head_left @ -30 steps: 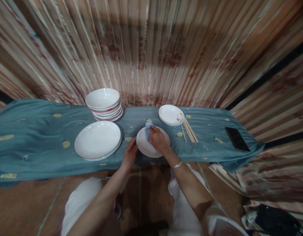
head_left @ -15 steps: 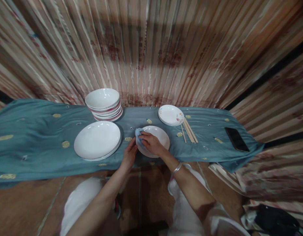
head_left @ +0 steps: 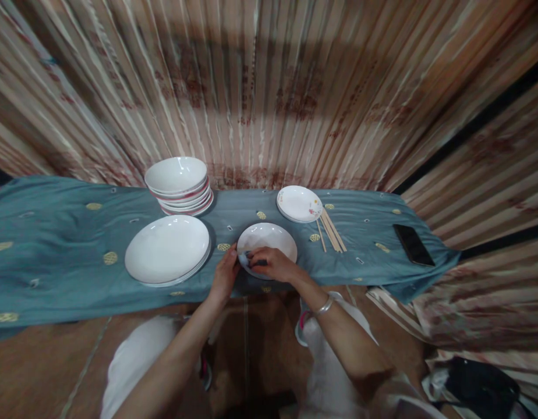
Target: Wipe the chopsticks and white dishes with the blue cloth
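A small white plate [head_left: 269, 238] lies on the teal cloth [head_left: 68, 244] right in front of me. My left hand [head_left: 225, 274] grips its near left rim. My right hand [head_left: 273, 265] rests on the plate's near edge, fingers closed on a small blue cloth [head_left: 245, 256] that only peeks out between the two hands. A bracelet sits on my right wrist.
Large white plates [head_left: 166, 249] are stacked to the left, with a pile of bowls [head_left: 178, 181] behind them. Small plates [head_left: 298, 203] and wooden chopsticks [head_left: 330, 230] lie at the back right. A black phone [head_left: 413, 244] lies far right. A striped curtain hangs behind.
My right hand has swept the blue cloth from the plate's far side round its left edge to the near rim. The left hand has stayed on the rim.
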The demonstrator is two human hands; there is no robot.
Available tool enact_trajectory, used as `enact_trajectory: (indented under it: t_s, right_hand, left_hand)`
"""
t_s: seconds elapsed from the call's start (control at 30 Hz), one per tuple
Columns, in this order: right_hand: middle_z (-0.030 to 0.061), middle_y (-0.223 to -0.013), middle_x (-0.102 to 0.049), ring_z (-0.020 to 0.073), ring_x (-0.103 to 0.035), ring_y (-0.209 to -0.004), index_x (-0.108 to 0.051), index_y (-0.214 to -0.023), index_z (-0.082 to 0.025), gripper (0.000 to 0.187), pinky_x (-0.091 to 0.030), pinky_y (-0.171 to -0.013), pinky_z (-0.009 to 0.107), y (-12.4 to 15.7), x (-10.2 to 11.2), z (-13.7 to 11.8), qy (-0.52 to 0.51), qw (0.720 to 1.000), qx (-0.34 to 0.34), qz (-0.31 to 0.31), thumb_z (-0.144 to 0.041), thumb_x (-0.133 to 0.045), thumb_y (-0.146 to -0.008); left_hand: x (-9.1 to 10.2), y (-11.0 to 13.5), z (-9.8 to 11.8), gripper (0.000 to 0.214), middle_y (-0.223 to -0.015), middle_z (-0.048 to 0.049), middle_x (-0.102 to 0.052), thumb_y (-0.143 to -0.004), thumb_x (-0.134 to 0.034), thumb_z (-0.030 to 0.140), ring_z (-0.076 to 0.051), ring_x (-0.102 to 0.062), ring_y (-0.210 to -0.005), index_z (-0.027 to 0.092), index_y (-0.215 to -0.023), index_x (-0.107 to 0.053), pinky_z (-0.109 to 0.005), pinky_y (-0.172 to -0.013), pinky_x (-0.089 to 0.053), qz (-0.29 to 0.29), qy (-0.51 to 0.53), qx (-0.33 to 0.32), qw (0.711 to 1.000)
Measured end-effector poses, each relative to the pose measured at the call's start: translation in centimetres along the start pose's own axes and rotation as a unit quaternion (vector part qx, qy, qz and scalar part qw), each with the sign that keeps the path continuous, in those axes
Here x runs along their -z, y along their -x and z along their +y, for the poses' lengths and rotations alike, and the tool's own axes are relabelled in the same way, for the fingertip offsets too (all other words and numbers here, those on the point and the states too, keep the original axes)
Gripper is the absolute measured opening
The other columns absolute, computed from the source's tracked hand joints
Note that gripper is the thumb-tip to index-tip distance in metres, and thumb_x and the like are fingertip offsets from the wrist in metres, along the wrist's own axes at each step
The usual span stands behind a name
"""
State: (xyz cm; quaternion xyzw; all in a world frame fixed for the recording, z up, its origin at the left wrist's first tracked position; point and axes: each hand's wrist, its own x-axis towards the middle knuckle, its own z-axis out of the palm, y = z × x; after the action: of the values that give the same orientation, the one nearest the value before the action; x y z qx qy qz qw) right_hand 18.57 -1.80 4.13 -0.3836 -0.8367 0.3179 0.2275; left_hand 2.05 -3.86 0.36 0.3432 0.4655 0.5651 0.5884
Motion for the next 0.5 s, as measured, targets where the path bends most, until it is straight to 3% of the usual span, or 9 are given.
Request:
enact_trajectory:
  t_s: [0.1, 0.3, 0.5]
  right_hand:
    - [0.0037, -0.100, -0.072, 0.0173, -0.065, -0.100, -0.072, -0.078, -0.019, 0.014, -0.047, -0.091, 0.029, 0.8, 0.5, -0.1, 0.014, 0.999, -0.022, -0.019, -0.007, -0.066, -0.073]
    - [0.0028, -0.100, -0.072, 0.0170, -0.065, -0.097, -0.071, -0.075, -0.019, 0.019, -0.048, -0.087, 0.029, 2.4, 1.7, 0.4, 0.047, 0.997, -0.059, -0.036, -0.003, -0.062, -0.069]
    - [0.0048, -0.099, -0.071, 0.0191, -0.064, -0.097, -0.070, -0.075, -0.019, 0.017, -0.047, -0.087, 0.030, 3.5, 3.2, 1.0, 0.119, 0.986, -0.118, -0.013, -0.006, -0.060, -0.071]
  left_hand:
    - [-0.1, 0.2, 0.3, 0.048, -0.129, -0.0119, -0.059, -0.075, -0.063, 0.045, -0.029, -0.052, -0.120, 0.018, -0.114, -0.063, -0.040, -0.095, -0.045, -0.006, 0.018, 0.030, 0.999]
    - [-0.1, 0.1, 0.1, 0.053, -0.127, -0.0112, -0.060, -0.069, -0.068, 0.050, -0.030, -0.050, -0.121, 0.019, -0.112, -0.064, -0.039, -0.093, -0.046, 0.007, 0.024, 0.029, 0.999]
    - [-0.1, 0.0, 0.0, 0.052, -0.122, -0.0092, -0.064, -0.063, -0.073, 0.046, -0.029, -0.052, -0.118, 0.019, -0.108, -0.066, -0.041, -0.097, -0.044, 0.005, 0.044, 0.026, 0.999]
